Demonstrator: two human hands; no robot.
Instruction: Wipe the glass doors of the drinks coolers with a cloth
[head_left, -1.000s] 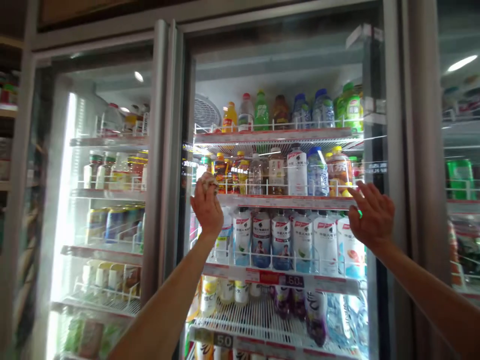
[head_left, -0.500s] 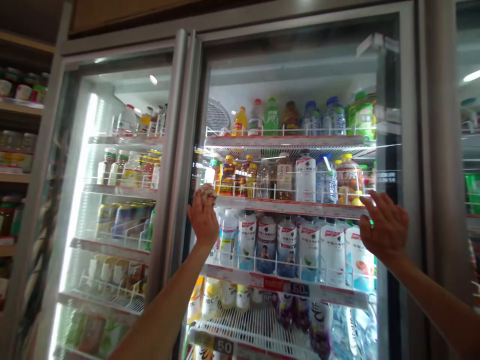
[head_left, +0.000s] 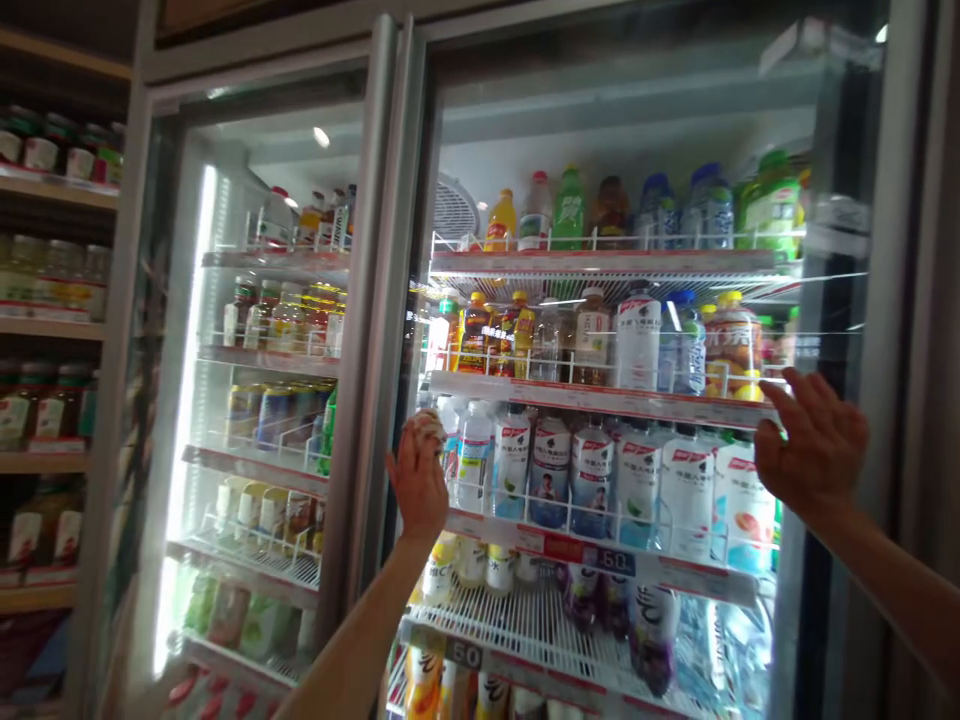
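Note:
My left hand (head_left: 420, 485) is closed on a crumpled whitish cloth (head_left: 427, 428), pressing it toward the left side of the glass door (head_left: 600, 110). Behind the glass there, bottles (head_left: 474, 460) stand on the third shelf. My right hand (head_left: 814, 445) is open near the right side of the same door, fingers spread and holding nothing. A large bottle with a white label (head_left: 744, 495) stands behind the pane to its left. Whether the right palm rests fully on the glass, I cannot tell.
To the left is a second glass-fronted fridge section (head_left: 274, 200) with bottles and cans. A metal door frame (head_left: 371, 300) divides the two. Farther left, wooden shelves (head_left: 52, 327) carry several jars. Price strips (head_left: 600, 400) run along the fridge shelves.
The left hand has moved down along the glass with the cloth, from the second shelf's edge to below it. The right hand keeps about the same place. The view has shifted left.

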